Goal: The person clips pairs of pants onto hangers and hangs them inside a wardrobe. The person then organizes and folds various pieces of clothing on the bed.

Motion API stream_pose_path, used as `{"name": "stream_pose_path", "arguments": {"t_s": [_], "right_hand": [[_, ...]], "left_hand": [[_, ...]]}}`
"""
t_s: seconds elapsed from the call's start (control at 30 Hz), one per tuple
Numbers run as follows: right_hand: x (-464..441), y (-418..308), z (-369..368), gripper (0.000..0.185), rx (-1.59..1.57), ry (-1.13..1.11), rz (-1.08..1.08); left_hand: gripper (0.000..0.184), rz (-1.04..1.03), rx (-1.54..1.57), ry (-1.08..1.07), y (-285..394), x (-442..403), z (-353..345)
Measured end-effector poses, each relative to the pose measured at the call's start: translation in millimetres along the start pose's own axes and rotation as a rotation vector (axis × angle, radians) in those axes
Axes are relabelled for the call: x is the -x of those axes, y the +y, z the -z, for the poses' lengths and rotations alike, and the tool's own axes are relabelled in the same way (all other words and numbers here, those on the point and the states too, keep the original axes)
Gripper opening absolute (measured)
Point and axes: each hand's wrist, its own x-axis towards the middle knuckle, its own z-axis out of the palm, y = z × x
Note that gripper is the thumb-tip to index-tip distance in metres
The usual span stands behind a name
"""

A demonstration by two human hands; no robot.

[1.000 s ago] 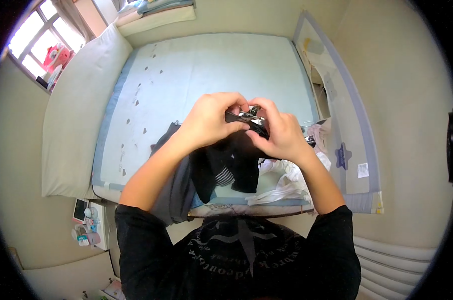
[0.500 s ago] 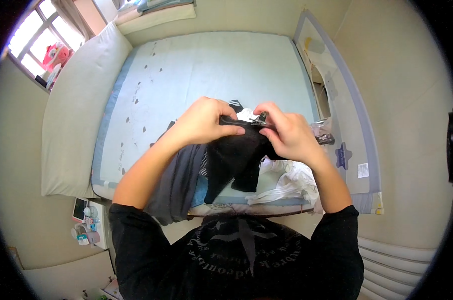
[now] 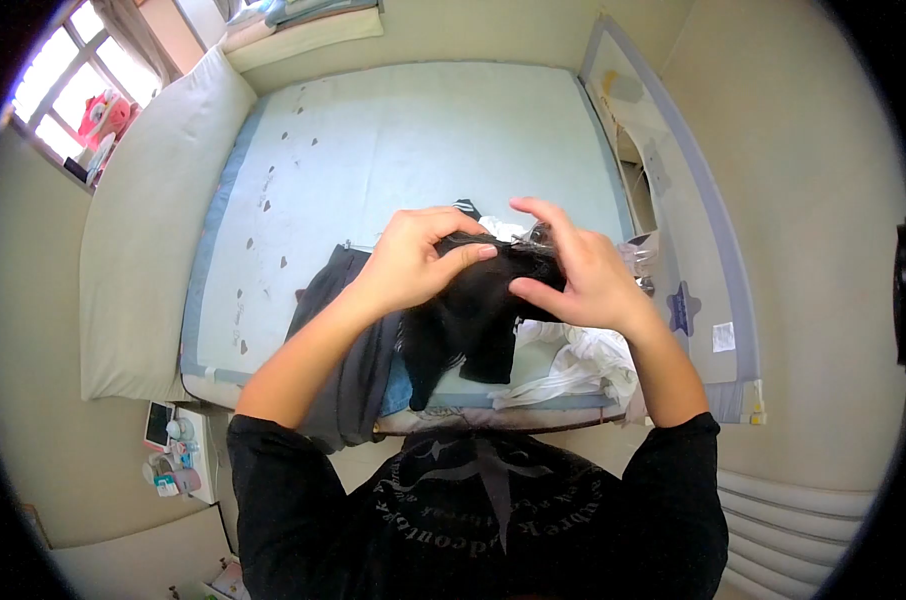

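Observation:
A pair of small black pants [image 3: 473, 310] hangs from my left hand [image 3: 418, 255], whose thumb and fingers pinch the waistband. My right hand [image 3: 588, 275] is open, thumb and fingers spread apart at the other end of the waistband. Beside its fingers is a shiny clip [image 3: 539, 235], seemingly part of a clear hanger; my hand partly hides it. Left of the pants, a dark grey garment [image 3: 338, 350] drapes over the bed's near edge. White clothing [image 3: 588, 365] lies crumpled to the right, and a white piece [image 3: 503, 228] shows behind the waistband.
The bed [image 3: 423, 130] has a pale blue sheet. A mesh bed rail [image 3: 718, 270] stands along the right side, and a padded panel [image 3: 158, 240] along the left. A small white stand [image 3: 201, 455] with bottles is at lower left. A radiator [image 3: 793, 520] is at lower right.
My right thumb and fingers have come apart and let go of the waistband and clip. My left hand keeps its pinch, and the pants sag slightly.

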Motion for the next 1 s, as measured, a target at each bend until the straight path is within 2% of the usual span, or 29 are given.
{"name": "stream_pose_path", "arguments": {"t_s": [0.1,0.13,0.63,0.73,0.83,0.93,1.0], "right_hand": [[1.3,19.4,-10.0,0.044,-0.164,0.059,-0.025],[0.1,21.2,-12.0,0.038,-0.148,0.085,-0.015],[-7.7,31.8,-18.9,0.025,-0.177,0.145,0.224],[-9.1,27.5,-19.2,0.025,-0.271,0.200,0.181],[-14.7,25.1,-22.6,0.023,-0.227,0.132,0.217],[-14.4,22.8,-21.8,0.024,-0.197,0.102,0.105],[-14.5,22.7,-17.2,0.025,-0.139,0.007,0.022]], "left_hand": [[0.017,-0.148,-0.085,0.026,0.0,-2.5,2.6],[0.017,-0.181,-0.112,0.030,0.3,-3.3,4.0],[0.016,-0.263,-0.255,0.007,10.4,-1.5,19.9],[0.016,-0.324,-0.250,0.017,10.9,-1.6,18.1],[0.017,-0.362,-0.247,0.036,11.9,-2.8,14.9],[0.017,-0.358,-0.288,0.053,13.9,-3.3,15.8],[0.017,-0.337,-0.304,0.052,13.1,-3.9,16.7]]}}
